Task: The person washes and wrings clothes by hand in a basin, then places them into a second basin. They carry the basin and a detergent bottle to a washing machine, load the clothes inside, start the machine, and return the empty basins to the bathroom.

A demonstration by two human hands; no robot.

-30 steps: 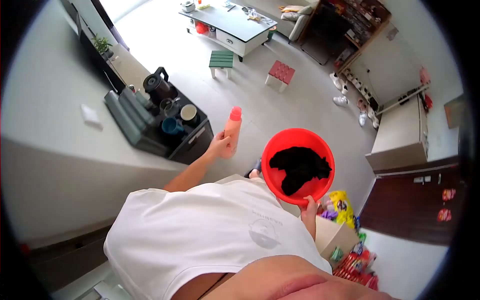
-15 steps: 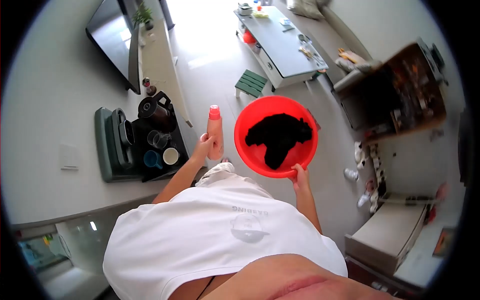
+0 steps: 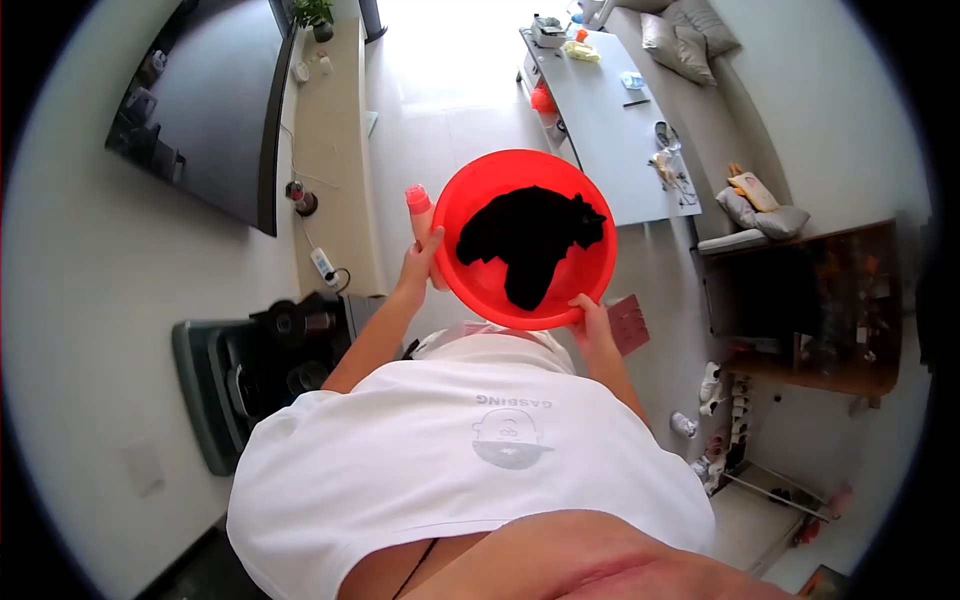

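Observation:
A red basin (image 3: 470, 190) is held in front of my body, with a crumpled black cloth (image 3: 530, 235) lying inside it. My right hand (image 3: 590, 318) grips the rim at the lower right, thumb over the edge. At the basin's left side, my left hand (image 3: 423, 258) is wrapped round a pink bottle (image 3: 420, 208) with a red cap. The fingers of that hand also meet the basin's rim, and the basin hides part of the bottle.
A long low cabinet (image 3: 340, 180) and a television (image 3: 205, 105) line the left wall. Ahead on the right are a table (image 3: 625, 140) and a sofa (image 3: 700, 120). A red stool (image 3: 628, 325) stands beside the basin; shoes (image 3: 710, 385) lie farther right.
The view has swung toward the right side of the room's far end. The basin and the bottle, apart before, have come together, and my left hand now meets the basin's rim.

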